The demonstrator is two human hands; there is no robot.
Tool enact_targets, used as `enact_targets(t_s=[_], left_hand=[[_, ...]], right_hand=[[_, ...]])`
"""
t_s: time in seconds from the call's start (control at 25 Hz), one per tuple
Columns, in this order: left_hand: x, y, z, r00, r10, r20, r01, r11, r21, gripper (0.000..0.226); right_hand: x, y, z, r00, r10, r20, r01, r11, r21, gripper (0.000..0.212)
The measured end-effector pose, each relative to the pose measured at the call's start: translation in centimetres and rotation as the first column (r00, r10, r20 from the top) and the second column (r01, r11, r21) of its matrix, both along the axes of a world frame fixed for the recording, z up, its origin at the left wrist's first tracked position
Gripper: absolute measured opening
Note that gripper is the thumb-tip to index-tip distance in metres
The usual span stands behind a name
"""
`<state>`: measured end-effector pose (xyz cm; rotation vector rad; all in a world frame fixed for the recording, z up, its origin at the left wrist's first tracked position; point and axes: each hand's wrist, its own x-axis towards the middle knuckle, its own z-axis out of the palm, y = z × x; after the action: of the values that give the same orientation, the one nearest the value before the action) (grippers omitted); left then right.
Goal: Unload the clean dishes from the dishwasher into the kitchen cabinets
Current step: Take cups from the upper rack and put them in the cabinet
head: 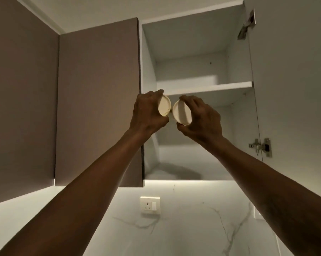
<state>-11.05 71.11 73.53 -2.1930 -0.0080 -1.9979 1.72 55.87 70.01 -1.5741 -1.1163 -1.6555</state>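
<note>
Below the shelf (pixel 207 87), the left hand (pixel 146 111) grips the left dish (pixel 164 108); the right hand (pixel 198 119) grips the right dish (pixel 181 112). Both dishes are likely light and brittle, so hold them round the sides.

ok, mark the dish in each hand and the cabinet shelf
left dish (pixel 164 106): head view, on the round face turned toward the camera.
right dish (pixel 180 114): head view, on the round face, below the fingers.
cabinet shelf (pixel 220 87): head view, on the front edge.
</note>
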Motion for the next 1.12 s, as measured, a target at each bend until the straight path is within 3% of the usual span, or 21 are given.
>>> enact_targets(t_s=[0.16, 0.36, 0.64, 0.84, 1.12], left_hand=[[-0.2, -1.2, 4.9, 0.990, -0.027, 0.135, 0.020, 0.999, 0.050, 0.071], [-0.2, -1.3, 9.6, 0.986, 0.015, 0.164, -0.027, 0.997, 0.068, 0.059], [2.6, 0.0, 15.2, 0.999, -0.004, 0.054, 0.013, 0.983, -0.181, 0.064], [5.6, 1.2, 18.6, 0.988, 0.106, -0.108, -0.130, 0.960, -0.248, 0.053], [8.9, 5.5, 21.7, 0.954, 0.149, -0.259, -0.221, 0.935, -0.276, 0.052]], right_hand=[[1.1, 0.3, 5.3, 0.995, 0.068, 0.066, -0.071, 0.997, 0.042, 0.085], [1.7, 0.3, 10.9, 0.988, 0.138, 0.072, -0.145, 0.985, 0.099, 0.086], [3.1, 1.2, 17.1, 0.960, 0.255, -0.120, -0.254, 0.967, 0.024, 0.096], [5.5, 3.1, 19.8, 0.930, 0.282, -0.234, -0.288, 0.958, 0.010, 0.106], [8.9, 6.4, 22.0, 0.915, 0.222, -0.337, -0.254, 0.966, -0.054, 0.093]])
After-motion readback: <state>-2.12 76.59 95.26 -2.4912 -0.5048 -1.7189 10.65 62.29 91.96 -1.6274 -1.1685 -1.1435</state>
